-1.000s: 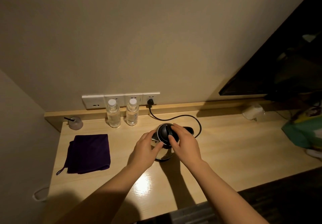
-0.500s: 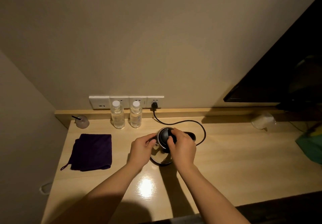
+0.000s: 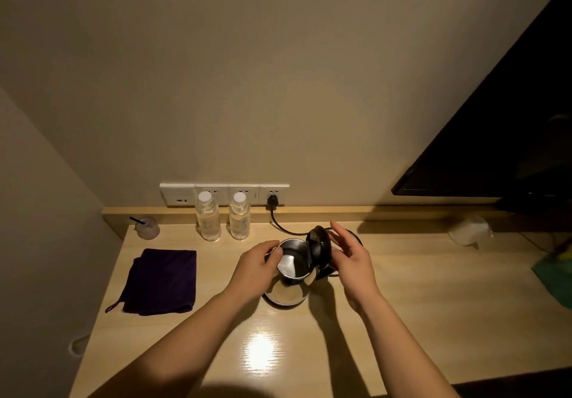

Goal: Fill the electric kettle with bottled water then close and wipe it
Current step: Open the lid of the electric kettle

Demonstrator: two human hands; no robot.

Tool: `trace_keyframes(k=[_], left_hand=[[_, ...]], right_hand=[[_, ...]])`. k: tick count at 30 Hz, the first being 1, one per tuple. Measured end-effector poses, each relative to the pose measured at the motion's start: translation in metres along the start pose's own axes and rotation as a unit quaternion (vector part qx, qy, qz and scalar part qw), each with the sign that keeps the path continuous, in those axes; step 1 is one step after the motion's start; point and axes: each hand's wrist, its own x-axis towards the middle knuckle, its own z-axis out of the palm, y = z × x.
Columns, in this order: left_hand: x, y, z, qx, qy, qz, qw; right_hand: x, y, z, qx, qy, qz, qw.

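Both forearms reach in from the near edge. The left hand (image 3: 255, 269) cups the left side of the steel electric kettle (image 3: 291, 277), fingers curled against its rim. The right hand (image 3: 351, 257), fingers loosely spread, touches the black lid (image 3: 318, 247), which stands upright on the kettle's right side. Two water bottles (image 3: 208, 219) stand by the far wall.

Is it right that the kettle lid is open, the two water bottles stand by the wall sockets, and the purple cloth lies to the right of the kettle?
Not fully. The head view shows the purple cloth left of the kettle, not right. The lid is open, and the two water bottles stand by the wall sockets.
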Motion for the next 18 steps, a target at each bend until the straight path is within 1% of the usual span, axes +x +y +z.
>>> trace_keyframes(k=[3, 6, 7, 9, 13, 15, 18], left_hand=[[-0.001, -0.003, 0.002, -0.002, -0.004, -0.003, 1.0], [-0.002, 0.0, 0.001, 0.0, 0.001, -0.008, 1.0], [-0.002, 0.001, 0.001, 0.001, 0.002, -0.007, 1.0], [-0.002, 0.002, 0.0, 0.005, 0.004, -0.003, 1.0], [-0.004, 0.006, 0.0, 0.015, 0.007, 0.002, 1.0], [-0.005, 0.009, 0.0, 0.025, 0.006, 0.005, 1.0], [-0.006, 0.011, 0.0, 0.035, 0.007, 0.003, 0.999]], right_hand=[[0.005, -0.003, -0.019, 0.037, -0.051, 0.017, 0.998], [0.01, -0.003, -0.028, 0.047, -0.079, 0.021, 0.996], [0.01, -0.003, -0.028, 0.033, -0.086, 0.011, 0.996], [0.01, -0.004, -0.03, -0.034, -0.091, -0.029, 0.995], [0.007, -0.006, -0.031, -0.177, -0.098, -0.101, 0.974], [0.008, -0.005, -0.033, -0.209, -0.096, -0.116, 0.966], [0.01, -0.005, -0.038, -0.224, -0.098, -0.113, 0.963]])
